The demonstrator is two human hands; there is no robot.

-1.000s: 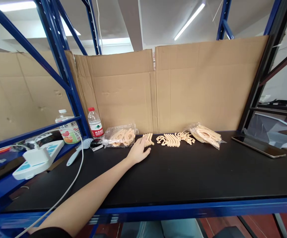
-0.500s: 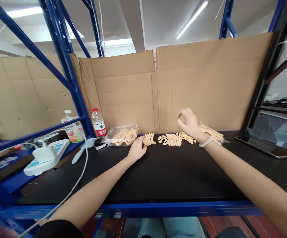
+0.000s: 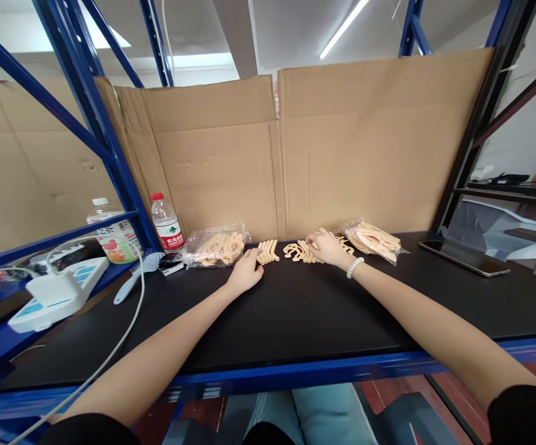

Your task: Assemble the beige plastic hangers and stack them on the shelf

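Left hand (image 3: 244, 275): fingers curled, resting on black worktop (image 3: 305, 309) beside short row of tan curved plastic pieces (image 3: 268, 251); holds nothing.
Right hand (image 3: 327, 247): fingertips pressing longer row of tan hooked pieces (image 3: 298, 251); grip unclear.
Risk: sliding could scatter rows.

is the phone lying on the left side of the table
No, the phone lies at the table's far right end, beyond the right hand.

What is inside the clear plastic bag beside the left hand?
The clear plastic bag holds tan curved flat pieces, stacked and overlapping. Their number and the lower ones' shapes are hidden by the stack and the crinkled film.
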